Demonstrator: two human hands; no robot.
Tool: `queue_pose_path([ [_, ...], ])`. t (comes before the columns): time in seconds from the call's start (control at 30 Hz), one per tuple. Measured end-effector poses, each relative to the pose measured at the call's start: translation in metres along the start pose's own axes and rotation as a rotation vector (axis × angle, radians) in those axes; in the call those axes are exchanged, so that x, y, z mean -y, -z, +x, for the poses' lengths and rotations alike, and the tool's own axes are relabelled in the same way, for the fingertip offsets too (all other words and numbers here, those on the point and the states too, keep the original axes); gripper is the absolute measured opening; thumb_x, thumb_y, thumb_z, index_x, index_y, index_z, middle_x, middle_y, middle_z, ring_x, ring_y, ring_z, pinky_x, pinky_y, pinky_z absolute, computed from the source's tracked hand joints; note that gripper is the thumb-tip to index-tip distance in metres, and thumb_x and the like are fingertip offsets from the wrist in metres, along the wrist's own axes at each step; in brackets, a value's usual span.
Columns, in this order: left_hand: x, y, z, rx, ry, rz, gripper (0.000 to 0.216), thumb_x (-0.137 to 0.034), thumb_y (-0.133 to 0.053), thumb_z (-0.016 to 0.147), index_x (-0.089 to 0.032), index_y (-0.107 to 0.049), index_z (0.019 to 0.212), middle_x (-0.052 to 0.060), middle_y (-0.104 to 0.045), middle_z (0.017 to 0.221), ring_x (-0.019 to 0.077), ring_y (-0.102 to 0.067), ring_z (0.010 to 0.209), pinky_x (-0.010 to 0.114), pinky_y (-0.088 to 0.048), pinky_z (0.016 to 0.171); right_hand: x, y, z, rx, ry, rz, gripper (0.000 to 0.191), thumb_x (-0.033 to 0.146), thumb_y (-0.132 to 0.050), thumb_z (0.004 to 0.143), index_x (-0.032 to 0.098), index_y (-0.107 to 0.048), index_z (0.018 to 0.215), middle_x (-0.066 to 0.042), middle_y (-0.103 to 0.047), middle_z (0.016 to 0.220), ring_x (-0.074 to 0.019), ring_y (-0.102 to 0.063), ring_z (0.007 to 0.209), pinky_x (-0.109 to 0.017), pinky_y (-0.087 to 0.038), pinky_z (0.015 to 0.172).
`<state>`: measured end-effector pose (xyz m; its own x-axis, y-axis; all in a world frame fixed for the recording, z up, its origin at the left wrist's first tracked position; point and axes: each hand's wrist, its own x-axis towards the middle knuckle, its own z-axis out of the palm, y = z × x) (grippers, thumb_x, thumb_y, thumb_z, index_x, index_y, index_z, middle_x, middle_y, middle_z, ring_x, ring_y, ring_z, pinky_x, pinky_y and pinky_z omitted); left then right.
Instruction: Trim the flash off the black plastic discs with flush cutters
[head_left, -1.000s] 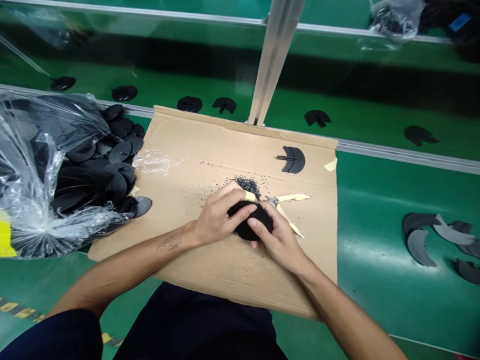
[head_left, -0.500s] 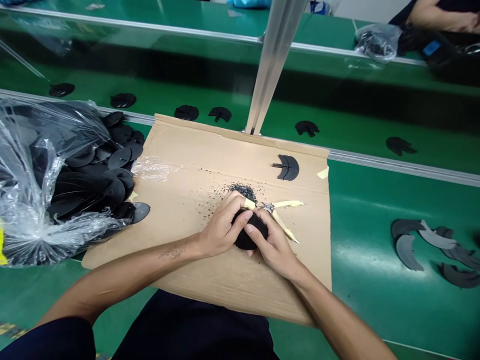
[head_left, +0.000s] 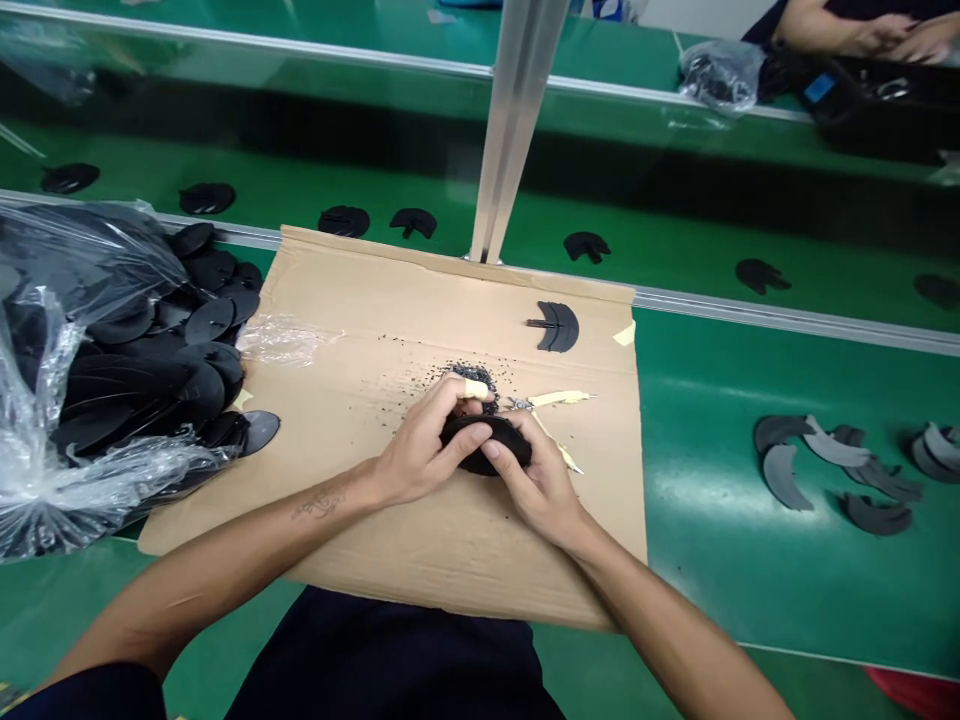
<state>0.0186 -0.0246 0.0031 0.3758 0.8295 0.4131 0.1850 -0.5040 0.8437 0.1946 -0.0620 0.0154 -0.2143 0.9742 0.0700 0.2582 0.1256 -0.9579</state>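
Observation:
Between my two hands is a round black plastic disc (head_left: 484, 458), tilted above the cardboard sheet (head_left: 420, 545). My left hand (head_left: 431, 440) grips its left side, thumb on the near face; a finger wears yellow tape. My right hand (head_left: 536, 475) is closed on the right side, thumb also on the near face. The fingers behind the disc are partly hidden. Just beyond lies a heap of small black plastic scraps (head_left: 472, 376). Side cutters (head_left: 559, 398) with yellow-wrapped handles lie spread apart, right beside my right hand. A crescent-shaped black part (head_left: 556, 327) rests farther back on the cardboard.
On the left, a clear plastic bag (head_left: 45, 500) spills many black discs (head_left: 210, 320). Curved dark pieces (head_left: 787, 475) lie on the green table at right. Black parts (head_left: 343, 221) are spaced along a green strip behind a metal post (head_left: 517, 130). Another person's hands (head_left: 904, 38) show at top right.
The disc has tipped in my hands, from showing its broad face to a flatter, more edge-on angle. Both hands still hold it. The whole view has shifted, so the surroundings appear farther left.

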Motion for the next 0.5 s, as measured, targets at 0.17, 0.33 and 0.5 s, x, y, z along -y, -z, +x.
queue_pose_path([
  [0.17, 0.002, 0.008, 0.002, -0.026, -0.112, -0.002, 0.025, -0.040, -0.068, 0.094, -0.016, -0.068, 0.100, 0.004, -0.064, 0.086, 0.0147, -0.060, 0.081, 0.026, -0.049, 0.070, -0.008, 0.006, 0.001, -0.067, 0.180, -0.089, 0.016, 0.039, -0.054, 0.101, 0.024, -0.058, 0.105, -0.005, -0.070, 0.098, -0.0194, -0.067, 0.084, -0.032, -0.054, 0.075],
  [0.33, 0.003, 0.008, 0.001, -0.077, -0.246, 0.043, 0.022, -0.032, -0.069, 0.094, -0.015, -0.069, 0.108, 0.005, -0.067, 0.089, 0.0134, -0.062, 0.080, 0.025, -0.052, 0.070, -0.017, 0.010, 0.007, -0.037, 0.442, -0.266, 0.005, 0.026, -0.051, 0.102, 0.024, -0.054, 0.104, -0.009, -0.072, 0.104, -0.0199, -0.070, 0.090, -0.032, -0.057, 0.075],
  [0.5, 0.001, 0.012, 0.004, -0.016, -0.286, 0.017, 0.025, -0.032, -0.066, 0.096, -0.014, -0.067, 0.114, 0.006, -0.066, 0.091, 0.0137, -0.062, 0.082, 0.025, -0.054, 0.071, -0.016, 0.009, 0.009, -0.053, 0.560, -0.360, 0.007, 0.020, -0.050, 0.101, 0.023, -0.053, 0.107, -0.006, -0.068, 0.088, -0.0175, -0.067, 0.076, -0.028, -0.056, 0.068],
])
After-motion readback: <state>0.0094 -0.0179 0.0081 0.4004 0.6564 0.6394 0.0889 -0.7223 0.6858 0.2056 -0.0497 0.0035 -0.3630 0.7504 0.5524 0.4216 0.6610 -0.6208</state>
